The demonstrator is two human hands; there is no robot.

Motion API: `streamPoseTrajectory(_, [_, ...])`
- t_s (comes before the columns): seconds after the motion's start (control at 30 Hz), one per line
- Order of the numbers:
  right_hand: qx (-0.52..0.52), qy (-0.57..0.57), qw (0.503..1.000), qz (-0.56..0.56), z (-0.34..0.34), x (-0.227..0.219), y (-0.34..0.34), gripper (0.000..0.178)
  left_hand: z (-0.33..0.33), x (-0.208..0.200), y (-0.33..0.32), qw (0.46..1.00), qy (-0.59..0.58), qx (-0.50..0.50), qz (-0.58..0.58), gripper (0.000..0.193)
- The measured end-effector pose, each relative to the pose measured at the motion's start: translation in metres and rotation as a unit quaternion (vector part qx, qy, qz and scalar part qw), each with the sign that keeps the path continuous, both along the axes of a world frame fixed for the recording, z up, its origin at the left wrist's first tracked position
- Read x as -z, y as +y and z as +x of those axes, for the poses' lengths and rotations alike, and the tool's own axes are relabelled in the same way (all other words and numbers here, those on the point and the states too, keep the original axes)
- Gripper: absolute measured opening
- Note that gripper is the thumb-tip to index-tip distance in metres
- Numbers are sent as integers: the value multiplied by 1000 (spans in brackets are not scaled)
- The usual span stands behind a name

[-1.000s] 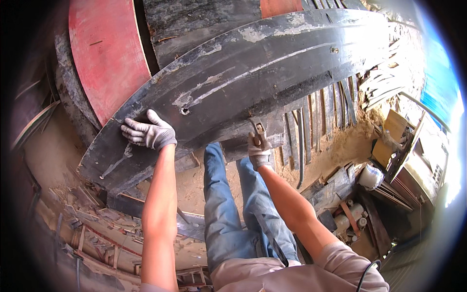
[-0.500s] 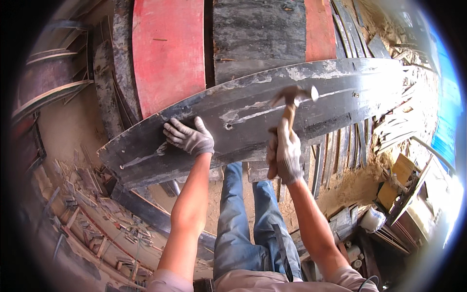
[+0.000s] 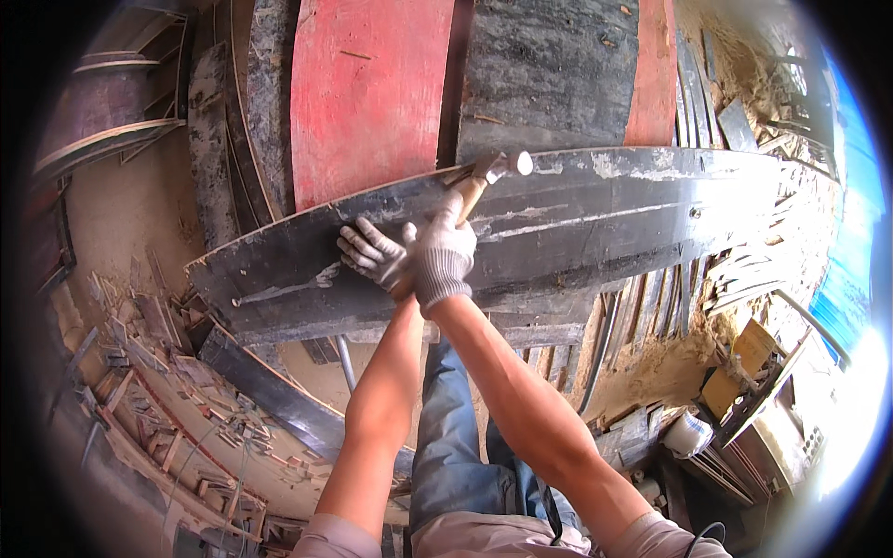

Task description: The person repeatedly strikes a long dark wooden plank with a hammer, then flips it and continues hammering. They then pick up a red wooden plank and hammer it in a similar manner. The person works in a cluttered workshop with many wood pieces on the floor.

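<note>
A long dark board (image 3: 549, 265) with white scrapes lies across in front of me. My left hand (image 3: 374, 253), in a pale knit glove, rests flat on its left part with the fingers spread. My right hand (image 3: 446, 244), gloved too, is wrapped round the wooden handle of a claw hammer (image 3: 498, 167). The hammer's metal head is over the board's far edge. My right wrist crosses close above my left one and hides part of that hand. Whether the hammer touches the board I cannot tell.
Beyond the board lie a red panel (image 3: 367, 102) and a dark weathered panel (image 3: 549, 79). Wood scraps (image 3: 251, 437) litter the ground at the lower left. Thin wood strips (image 3: 753, 270) are heaped at the right, near a white bag (image 3: 688, 434). Blue sheeting (image 3: 848, 223) borders the far right.
My right hand has swung left with the hammer, from the board's middle to beside my left hand. The left hand stays on the board, which appears slightly shifted in view.
</note>
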State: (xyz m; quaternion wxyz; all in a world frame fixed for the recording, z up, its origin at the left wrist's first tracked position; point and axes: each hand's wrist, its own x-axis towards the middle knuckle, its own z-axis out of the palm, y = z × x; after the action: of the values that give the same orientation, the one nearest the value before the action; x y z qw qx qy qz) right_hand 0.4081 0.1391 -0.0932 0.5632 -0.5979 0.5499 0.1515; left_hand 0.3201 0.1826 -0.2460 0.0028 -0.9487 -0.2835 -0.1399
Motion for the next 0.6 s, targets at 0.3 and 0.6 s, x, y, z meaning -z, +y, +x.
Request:
streamPoseTrajectory(0.3, [-99, -101, 985, -95, -53, 39, -10, 50, 2, -12, -4, 998, -27, 27, -54, 73])
streamPoseTrajectory(0.6, [-153, -77, 975, -140, -60, 80, 34, 34, -54, -32, 116, 943, 40, 310, -113, 50])
